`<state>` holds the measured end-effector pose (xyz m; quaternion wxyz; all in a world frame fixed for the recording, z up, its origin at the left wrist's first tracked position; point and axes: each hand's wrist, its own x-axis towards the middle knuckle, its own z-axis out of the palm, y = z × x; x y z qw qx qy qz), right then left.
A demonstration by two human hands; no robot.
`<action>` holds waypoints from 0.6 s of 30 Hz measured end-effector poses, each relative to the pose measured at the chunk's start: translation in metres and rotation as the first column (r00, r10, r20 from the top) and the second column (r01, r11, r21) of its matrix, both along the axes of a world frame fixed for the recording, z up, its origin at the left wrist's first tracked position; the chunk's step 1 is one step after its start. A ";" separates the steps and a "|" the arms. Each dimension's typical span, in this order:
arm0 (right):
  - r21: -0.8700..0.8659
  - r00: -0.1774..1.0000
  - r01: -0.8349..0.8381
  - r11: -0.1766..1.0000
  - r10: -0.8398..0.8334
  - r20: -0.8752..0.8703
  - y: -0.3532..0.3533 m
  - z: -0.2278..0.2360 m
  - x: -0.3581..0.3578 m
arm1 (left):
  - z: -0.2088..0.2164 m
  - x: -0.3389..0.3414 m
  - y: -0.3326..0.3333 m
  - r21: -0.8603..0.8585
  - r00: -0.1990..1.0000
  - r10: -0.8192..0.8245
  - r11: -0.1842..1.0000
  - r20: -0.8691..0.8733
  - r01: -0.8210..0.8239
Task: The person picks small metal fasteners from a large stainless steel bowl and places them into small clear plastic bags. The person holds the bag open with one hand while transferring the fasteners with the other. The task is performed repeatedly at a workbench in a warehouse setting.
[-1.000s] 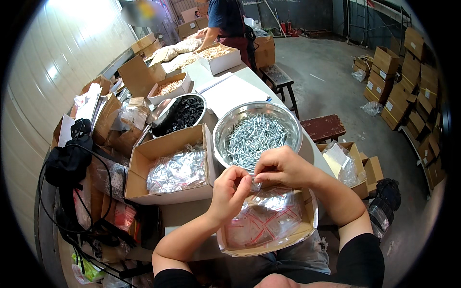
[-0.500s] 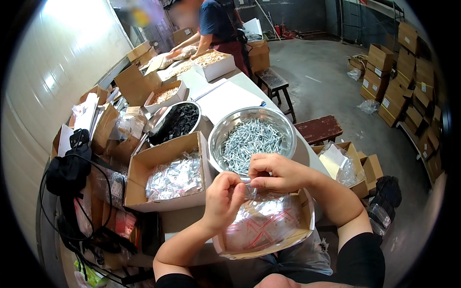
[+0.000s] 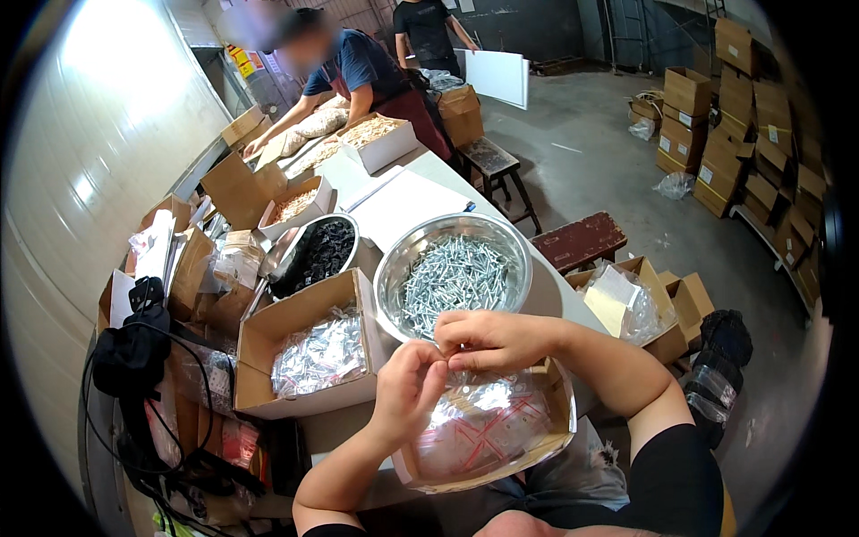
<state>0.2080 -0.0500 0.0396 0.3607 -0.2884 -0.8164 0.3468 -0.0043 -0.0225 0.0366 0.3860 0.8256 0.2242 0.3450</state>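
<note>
My left hand (image 3: 407, 389) and my right hand (image 3: 492, 340) meet fingertip to fingertip, both pinched at the top of a small clear plastic bag that the fingers mostly hide. Right below them is an open cardboard box (image 3: 565, 421) holding clear bags (image 3: 483, 421) with red edges. Just beyond my hands stands a steel bowl (image 3: 386, 285) full of silvery screws (image 3: 456, 277). Left of the bowl, a white-sided carton (image 3: 309, 404) holds many small clear bags (image 3: 322, 353) packed with metal pieces.
A metal pot (image 3: 356, 255) with black pieces and boxes of tan pieces (image 3: 376, 132) stand farther along the table. A co-worker (image 3: 358, 72) leans over its far end; another person (image 3: 428, 31) holds a white panel (image 3: 497, 79). Stools (image 3: 582, 240) and cartons (image 3: 684, 116) stand to the right.
My view has shifted slightly. My hands have drawn closer together at the bag, hiding more of it. The co-worker leans farther left, and the second person with the panel shows more fully.
</note>
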 end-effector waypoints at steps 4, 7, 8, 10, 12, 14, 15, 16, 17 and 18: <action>-0.040 0.999 0.002 0.999 -0.004 -0.045 0.001 -0.006 0.002 | 0.005 -0.003 0.006 0.180 0.999 0.034 0.983 0.011 -0.036; -0.068 0.995 -0.010 0.998 0.003 -0.102 0.006 -0.009 0.005 | 0.006 -0.002 0.007 0.112 0.999 0.024 0.993 0.033 -0.028; -0.093 0.992 -0.017 0.996 0.004 -0.128 0.006 -0.011 0.006 | 0.003 -0.003 0.007 0.027 0.999 0.027 0.999 0.047 -0.028; -0.146 0.986 -0.036 0.989 0.012 -0.166 0.008 -0.011 0.009 | 0.000 -0.003 0.010 0.027 0.997 0.014 1.000 0.075 -0.016; -0.123 0.989 -0.029 0.992 0.010 -0.148 0.005 -0.009 0.005 | -0.001 -0.002 0.009 0.066 0.997 -0.006 0.998 0.077 0.001; -0.077 0.993 -0.024 0.997 0.015 -0.117 0.005 -0.009 0.004 | -0.001 0.002 0.006 0.142 0.998 -0.033 0.990 0.051 0.026; -0.045 0.995 -0.022 0.999 0.018 -0.097 0.006 -0.011 0.003 | -0.001 0.002 0.004 0.108 0.998 -0.035 0.994 0.046 0.029; -0.013 0.997 -0.021 1.000 0.020 -0.076 0.006 -0.013 0.002 | -0.002 0.002 0.003 0.075 0.999 -0.035 0.997 0.041 0.032; -0.028 0.996 -0.035 0.999 0.032 -0.078 0.005 -0.012 0.002 | -0.003 0.002 0.002 0.041 0.999 -0.036 0.999 0.036 0.035; -0.042 0.996 -0.047 0.998 0.043 -0.078 0.003 -0.008 0.002 | -0.004 0.001 0.002 -0.033 0.997 -0.051 0.998 0.058 0.053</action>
